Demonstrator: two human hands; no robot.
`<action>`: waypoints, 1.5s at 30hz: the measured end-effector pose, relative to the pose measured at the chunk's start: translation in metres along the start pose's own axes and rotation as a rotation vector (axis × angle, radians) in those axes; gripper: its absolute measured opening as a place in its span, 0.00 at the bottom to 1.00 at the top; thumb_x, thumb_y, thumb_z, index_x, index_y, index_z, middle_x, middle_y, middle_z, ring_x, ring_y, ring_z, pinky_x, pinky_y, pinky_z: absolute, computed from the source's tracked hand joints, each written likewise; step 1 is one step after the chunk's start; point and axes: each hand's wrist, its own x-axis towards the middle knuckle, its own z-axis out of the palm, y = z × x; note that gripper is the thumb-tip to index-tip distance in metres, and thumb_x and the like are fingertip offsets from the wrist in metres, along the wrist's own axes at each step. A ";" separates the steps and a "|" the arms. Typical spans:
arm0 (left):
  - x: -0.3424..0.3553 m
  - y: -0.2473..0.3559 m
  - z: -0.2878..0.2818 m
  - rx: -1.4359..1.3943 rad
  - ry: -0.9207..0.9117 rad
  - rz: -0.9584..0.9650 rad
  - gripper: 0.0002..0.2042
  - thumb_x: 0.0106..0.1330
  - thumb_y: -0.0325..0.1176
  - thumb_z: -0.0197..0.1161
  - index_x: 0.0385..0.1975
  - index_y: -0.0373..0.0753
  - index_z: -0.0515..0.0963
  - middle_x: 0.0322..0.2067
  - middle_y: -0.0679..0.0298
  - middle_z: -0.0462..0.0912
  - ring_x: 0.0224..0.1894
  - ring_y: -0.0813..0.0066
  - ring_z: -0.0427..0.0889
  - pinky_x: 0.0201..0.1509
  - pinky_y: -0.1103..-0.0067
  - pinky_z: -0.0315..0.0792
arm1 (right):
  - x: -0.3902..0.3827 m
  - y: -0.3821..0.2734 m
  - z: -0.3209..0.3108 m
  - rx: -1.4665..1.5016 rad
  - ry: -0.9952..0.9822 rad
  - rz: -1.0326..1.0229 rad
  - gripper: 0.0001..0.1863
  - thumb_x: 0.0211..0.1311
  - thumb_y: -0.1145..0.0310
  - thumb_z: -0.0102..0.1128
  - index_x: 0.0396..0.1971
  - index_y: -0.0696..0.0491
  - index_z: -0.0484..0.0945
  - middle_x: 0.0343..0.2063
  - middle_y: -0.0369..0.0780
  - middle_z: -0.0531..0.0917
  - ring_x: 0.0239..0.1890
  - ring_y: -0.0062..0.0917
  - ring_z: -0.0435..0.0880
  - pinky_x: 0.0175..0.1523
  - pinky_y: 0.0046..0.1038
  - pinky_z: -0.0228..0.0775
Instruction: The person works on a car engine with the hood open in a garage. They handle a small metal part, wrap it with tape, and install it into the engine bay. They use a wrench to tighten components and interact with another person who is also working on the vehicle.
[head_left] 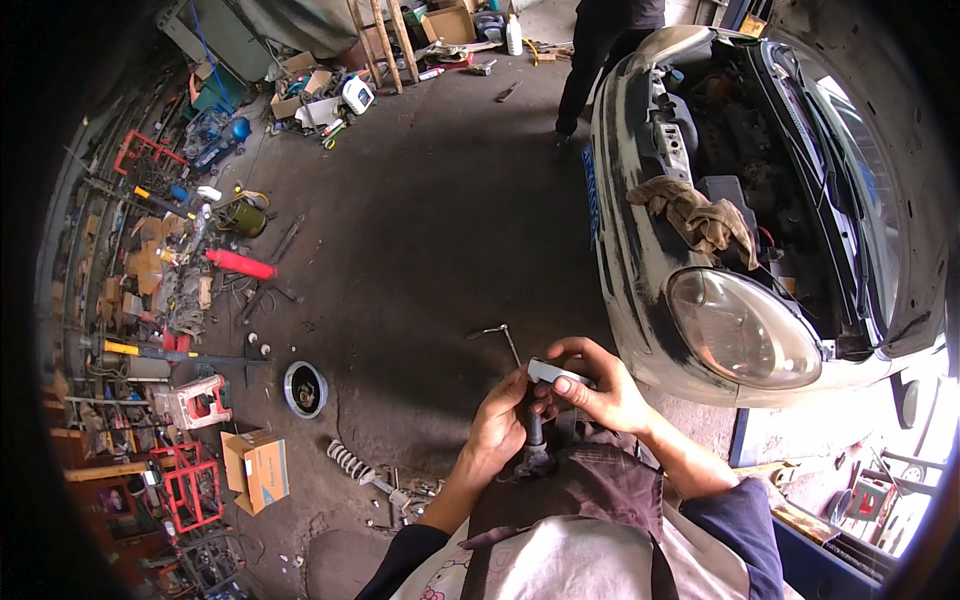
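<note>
- The right hand [612, 398] is partly closed, thumb pressed along a small pale piece [545, 371] in front of the apron [565, 490], left of the car [640, 290]; the pinch probably keeps it steady while leaving its surface visible.
- The left hand [495, 425], farther from the car, is curled with its fingertips at the piece's other end, perhaps bracing it; I cannot tell whether it grips anything.
- A dark cylindrical part [536, 428] shows just below the fingers, left of the car; what supports it is hidden.
- Both forearms angle inward from bent elbows, bringing the hands together before the chest; the right elbow is on the car's side.
- A thin metal tool [511, 343] lies on the floor left of the car, perhaps kept within reach.
- A brown cloth [700, 220] is draped over the car's front edge, likely for wiping.
- Farther left of the car lie a coil-spring strut [350, 463], a round basin [290, 388] and an open cardboard box [262, 472].
</note>
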 end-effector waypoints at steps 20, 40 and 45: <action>-0.003 0.009 0.018 0.378 0.151 0.115 0.10 0.67 0.35 0.66 0.43 0.40 0.77 0.32 0.69 0.79 0.30 0.81 0.76 0.34 0.79 0.74 | -0.002 -0.013 0.012 -0.702 0.075 -0.161 0.10 0.64 0.69 0.62 0.36 0.61 0.83 0.25 0.45 0.87 0.28 0.31 0.89 0.36 0.28 0.79; -0.027 0.001 0.019 1.155 0.116 0.202 0.18 0.76 0.40 0.53 0.53 0.30 0.72 0.30 0.63 0.78 0.28 0.80 0.77 0.36 0.82 0.71 | -0.003 0.011 0.005 -0.666 0.300 -0.052 0.13 0.67 0.66 0.59 0.40 0.62 0.80 0.23 0.47 0.83 0.26 0.32 0.85 0.35 0.31 0.74; -0.017 0.035 0.039 0.530 -0.210 -0.067 0.19 0.74 0.45 0.55 0.47 0.31 0.72 0.27 0.64 0.76 0.27 0.77 0.75 0.38 0.78 0.72 | 0.000 -0.013 -0.003 -0.147 0.008 0.003 0.16 0.74 0.64 0.54 0.52 0.61 0.77 0.36 0.39 0.85 0.40 0.19 0.80 0.47 0.25 0.74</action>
